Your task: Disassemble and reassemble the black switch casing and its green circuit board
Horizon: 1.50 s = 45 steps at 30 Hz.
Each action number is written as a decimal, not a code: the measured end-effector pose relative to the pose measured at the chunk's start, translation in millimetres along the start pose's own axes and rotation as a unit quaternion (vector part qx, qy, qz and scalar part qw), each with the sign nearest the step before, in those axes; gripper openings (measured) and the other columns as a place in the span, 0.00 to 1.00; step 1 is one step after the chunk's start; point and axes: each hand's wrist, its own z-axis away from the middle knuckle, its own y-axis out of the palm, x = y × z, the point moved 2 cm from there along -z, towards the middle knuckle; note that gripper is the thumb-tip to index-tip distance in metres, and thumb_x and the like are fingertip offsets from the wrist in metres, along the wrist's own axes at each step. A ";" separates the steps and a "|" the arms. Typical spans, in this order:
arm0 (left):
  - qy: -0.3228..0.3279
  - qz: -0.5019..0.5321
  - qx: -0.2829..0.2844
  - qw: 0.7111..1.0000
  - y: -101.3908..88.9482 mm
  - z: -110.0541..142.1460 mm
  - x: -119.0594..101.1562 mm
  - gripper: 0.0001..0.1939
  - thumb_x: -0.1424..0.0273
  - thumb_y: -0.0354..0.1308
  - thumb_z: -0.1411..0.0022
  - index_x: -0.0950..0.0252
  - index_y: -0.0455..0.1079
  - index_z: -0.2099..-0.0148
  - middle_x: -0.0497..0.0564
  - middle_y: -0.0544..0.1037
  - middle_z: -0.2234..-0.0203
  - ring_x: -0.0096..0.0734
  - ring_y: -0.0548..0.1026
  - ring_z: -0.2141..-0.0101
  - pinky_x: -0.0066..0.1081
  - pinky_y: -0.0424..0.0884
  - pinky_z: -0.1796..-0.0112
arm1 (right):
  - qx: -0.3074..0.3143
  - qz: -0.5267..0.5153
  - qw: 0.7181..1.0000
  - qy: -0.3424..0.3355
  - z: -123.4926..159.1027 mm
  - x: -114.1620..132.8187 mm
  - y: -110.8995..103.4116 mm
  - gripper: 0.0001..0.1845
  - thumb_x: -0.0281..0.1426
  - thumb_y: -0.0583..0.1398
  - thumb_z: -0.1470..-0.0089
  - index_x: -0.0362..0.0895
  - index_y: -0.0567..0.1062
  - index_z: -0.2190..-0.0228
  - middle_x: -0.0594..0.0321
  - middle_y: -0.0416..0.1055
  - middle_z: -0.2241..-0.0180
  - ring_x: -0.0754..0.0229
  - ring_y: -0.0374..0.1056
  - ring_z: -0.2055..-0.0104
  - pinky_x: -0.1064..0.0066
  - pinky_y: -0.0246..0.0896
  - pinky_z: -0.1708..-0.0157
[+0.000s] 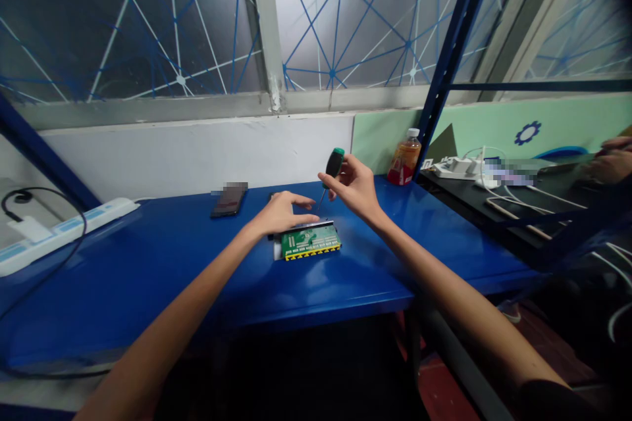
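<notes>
A green circuit board with a yellow strip along its near edge lies on the blue table, a dark bar along its far edge. My right hand grips a screwdriver with a black and green handle. The screwdriver tilts, its thin shaft pointing down toward the far edge of the board; the exact contact of its tip is too small to tell. My left hand is at the board's far left corner, thumb and forefinger stretched out and apart near the shaft. Its other fingers are partly hidden.
A dark phone lies behind to the left. White power strips stand at the left and right. A drink bottle stands by the blue rack post. Another person's hand shows at far right.
</notes>
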 end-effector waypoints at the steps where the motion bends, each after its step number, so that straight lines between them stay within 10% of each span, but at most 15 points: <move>1: 0.009 0.011 0.000 1.000 -5.8 1.9 0.7 0.19 0.58 0.65 0.49 0.62 0.79 0.57 0.55 0.81 0.60 0.42 0.78 0.57 0.37 0.69 0.53 | 0.019 0.005 1.000 0.001 -2.4 2.7 3.4 0.19 0.45 0.64 0.51 0.46 0.67 0.65 0.67 0.69 0.77 0.65 0.66 0.82 0.69 0.62 0.81; 13: 0.037 0.163 -0.072 0.983 12.0 27.1 10.6 0.07 0.67 0.64 0.45 0.65 0.79 0.65 0.52 0.82 0.67 0.38 0.79 0.62 0.34 0.71 0.55 | 0.124 0.037 0.991 -0.040 16.1 24.0 29.7 0.16 0.42 0.63 0.49 0.47 0.64 0.70 0.70 0.66 0.81 0.65 0.63 0.80 0.70 0.57 0.79; 45: 0.007 0.182 -0.046 0.982 24.3 31.0 7.7 0.07 0.66 0.65 0.49 0.65 0.79 0.69 0.52 0.82 0.70 0.39 0.79 0.65 0.35 0.72 0.59 | 0.172 0.095 0.979 -0.051 20.1 18.3 27.3 0.16 0.42 0.63 0.51 0.45 0.68 0.65 0.70 0.65 0.81 0.66 0.61 0.79 0.72 0.57 0.77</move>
